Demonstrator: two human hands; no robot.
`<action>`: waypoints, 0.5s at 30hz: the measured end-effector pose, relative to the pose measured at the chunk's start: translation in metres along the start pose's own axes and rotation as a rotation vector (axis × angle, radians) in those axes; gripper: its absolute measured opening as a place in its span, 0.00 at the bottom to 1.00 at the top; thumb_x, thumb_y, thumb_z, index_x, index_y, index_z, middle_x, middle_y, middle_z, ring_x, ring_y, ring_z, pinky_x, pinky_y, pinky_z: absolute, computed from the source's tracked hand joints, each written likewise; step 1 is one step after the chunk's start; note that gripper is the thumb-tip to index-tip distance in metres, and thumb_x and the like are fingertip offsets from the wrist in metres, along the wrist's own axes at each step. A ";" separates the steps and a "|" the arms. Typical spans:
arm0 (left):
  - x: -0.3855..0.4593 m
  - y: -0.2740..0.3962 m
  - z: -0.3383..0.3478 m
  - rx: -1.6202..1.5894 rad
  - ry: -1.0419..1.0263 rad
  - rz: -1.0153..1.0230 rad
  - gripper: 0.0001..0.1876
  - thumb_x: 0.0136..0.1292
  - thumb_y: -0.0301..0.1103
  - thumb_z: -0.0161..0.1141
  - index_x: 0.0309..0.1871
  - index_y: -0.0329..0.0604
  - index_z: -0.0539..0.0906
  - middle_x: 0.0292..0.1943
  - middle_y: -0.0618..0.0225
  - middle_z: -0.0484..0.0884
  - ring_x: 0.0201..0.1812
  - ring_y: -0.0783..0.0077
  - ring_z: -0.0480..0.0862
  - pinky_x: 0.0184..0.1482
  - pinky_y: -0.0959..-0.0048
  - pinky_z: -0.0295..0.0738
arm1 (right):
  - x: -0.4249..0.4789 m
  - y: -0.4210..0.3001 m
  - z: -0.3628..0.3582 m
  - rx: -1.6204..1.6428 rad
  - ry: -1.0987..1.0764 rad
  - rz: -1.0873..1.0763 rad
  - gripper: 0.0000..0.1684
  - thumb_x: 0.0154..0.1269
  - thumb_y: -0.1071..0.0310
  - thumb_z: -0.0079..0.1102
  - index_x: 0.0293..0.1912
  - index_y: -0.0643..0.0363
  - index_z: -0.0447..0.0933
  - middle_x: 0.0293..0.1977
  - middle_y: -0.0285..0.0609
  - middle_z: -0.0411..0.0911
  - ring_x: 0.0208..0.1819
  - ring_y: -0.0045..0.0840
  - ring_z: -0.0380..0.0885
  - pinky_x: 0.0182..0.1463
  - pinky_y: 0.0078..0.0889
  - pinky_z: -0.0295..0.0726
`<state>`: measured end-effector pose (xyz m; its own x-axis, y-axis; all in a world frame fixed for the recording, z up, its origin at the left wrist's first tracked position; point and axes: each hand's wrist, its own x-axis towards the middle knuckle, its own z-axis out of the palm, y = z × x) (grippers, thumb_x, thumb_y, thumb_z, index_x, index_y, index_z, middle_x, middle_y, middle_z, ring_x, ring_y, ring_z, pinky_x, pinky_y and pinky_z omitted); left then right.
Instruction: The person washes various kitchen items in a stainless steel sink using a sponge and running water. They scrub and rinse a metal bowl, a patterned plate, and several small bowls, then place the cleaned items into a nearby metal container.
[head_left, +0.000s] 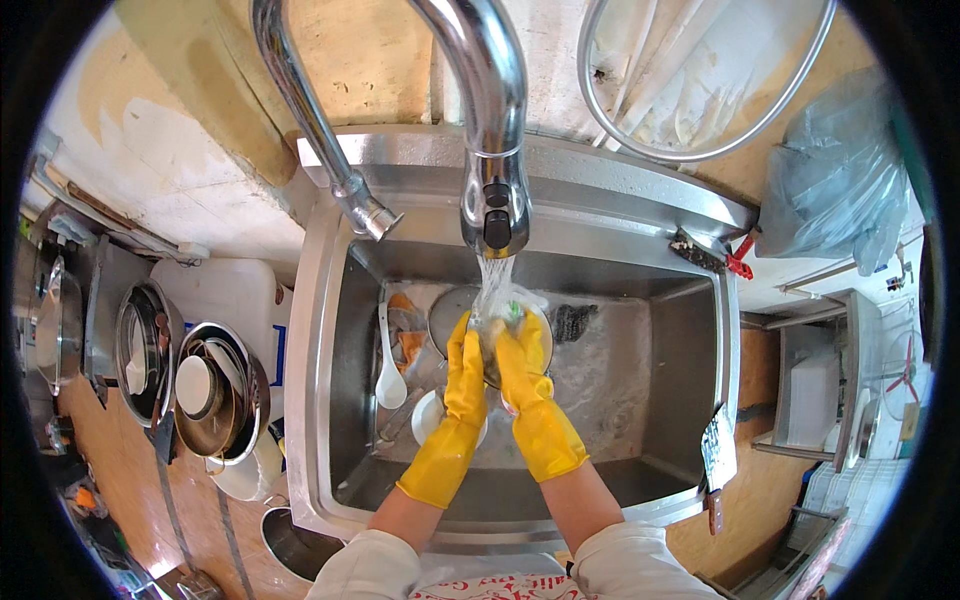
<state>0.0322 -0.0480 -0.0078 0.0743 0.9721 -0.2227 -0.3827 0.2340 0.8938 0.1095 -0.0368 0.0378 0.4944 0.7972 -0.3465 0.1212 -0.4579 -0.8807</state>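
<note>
Both hands wear yellow rubber gloves and are in a stainless steel sink (686, 367). Water pours from the chrome faucet (495, 202) onto them. My left hand (466, 382) and my right hand (529, 375) come together around something under the stream; splashing water and the gloves hide what it is. Just behind them lie round metal pans (450, 311). A white ladle (390, 382) leans at the sink's left side, beside an orange-brown cloth or scrap (409, 345). A white bowl (427, 416) sits beside my left forearm. A dark scouring pad (574, 321) lies right of the pans.
A cleaver (718, 457) rests on the sink's right rim. At the back right corner lie a brush (697, 251) and a red-handled tool (740, 259). Basins of stacked dishes (221, 390) stand left of the sink. A second spout (371, 217) hangs over the back left.
</note>
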 end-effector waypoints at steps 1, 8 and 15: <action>0.004 -0.016 -0.009 0.093 -0.043 0.078 0.27 0.74 0.49 0.47 0.69 0.46 0.64 0.66 0.64 0.67 0.62 0.66 0.72 0.64 0.71 0.65 | 0.004 0.017 0.009 0.102 -0.011 0.058 0.33 0.67 0.56 0.56 0.66 0.60 0.61 0.61 0.52 0.68 0.65 0.43 0.65 0.68 0.35 0.62; 0.028 0.052 -0.023 0.249 -0.194 0.152 0.23 0.72 0.44 0.51 0.64 0.42 0.72 0.59 0.65 0.75 0.61 0.72 0.71 0.65 0.75 0.62 | 0.007 -0.001 -0.042 -0.491 -0.610 -0.675 0.22 0.64 0.62 0.57 0.58 0.51 0.73 0.54 0.47 0.76 0.56 0.38 0.74 0.58 0.35 0.72; 0.034 0.043 -0.023 -0.269 -0.264 -0.833 0.25 0.70 0.50 0.54 0.64 0.46 0.73 0.56 0.69 0.77 0.55 0.77 0.76 0.51 0.79 0.73 | 0.077 -0.031 -0.067 -0.855 -0.720 -1.625 0.09 0.54 0.63 0.57 0.35 0.52 0.82 0.37 0.43 0.81 0.37 0.40 0.79 0.40 0.42 0.77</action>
<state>-0.0031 -0.0051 0.0136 0.6184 0.4711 -0.6290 -0.3101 0.8817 0.3556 0.2017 0.0124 0.0596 -0.8461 0.4711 0.2494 0.4424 0.8816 -0.1644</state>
